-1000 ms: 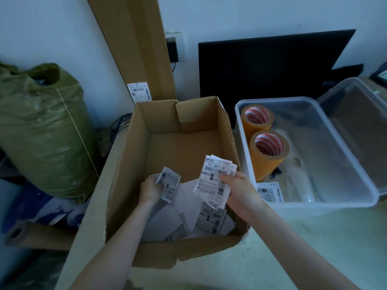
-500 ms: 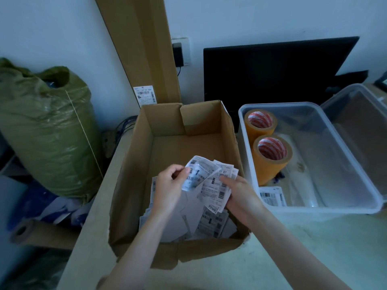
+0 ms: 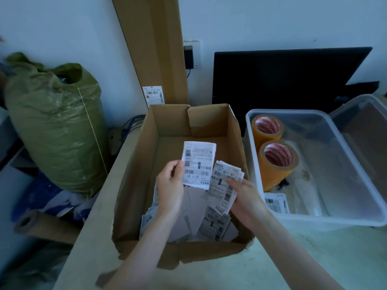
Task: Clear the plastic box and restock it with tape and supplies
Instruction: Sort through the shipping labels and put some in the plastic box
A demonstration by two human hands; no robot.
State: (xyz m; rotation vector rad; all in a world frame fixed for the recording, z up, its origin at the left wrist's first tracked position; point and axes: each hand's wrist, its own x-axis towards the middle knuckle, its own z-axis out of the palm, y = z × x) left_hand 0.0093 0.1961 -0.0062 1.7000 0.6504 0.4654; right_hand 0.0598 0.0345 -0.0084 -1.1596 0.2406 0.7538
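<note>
We pinch 1 label [image 3: 198, 164] in our left hand [image 3: 170, 185] and a sheaf [image 3: 225, 185] in our right hand [image 3: 246, 195], over the carton [image 3: 134, 185]. The box [image 3: 356, 214] beside it holds 2 tapes [image 3: 277, 162], so restocking looks barely begun.

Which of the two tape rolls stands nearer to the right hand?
The front tape roll, closer to the right hand; the back tape roll stands behind it, toward the wall.

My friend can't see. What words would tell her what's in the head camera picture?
Two hands hold shipping labels over a cardboard box full of more labels: the left hand pinches one label, the right hand grips a stack of labels. Beside it, a clear plastic box holds two rolls of tape.
</note>
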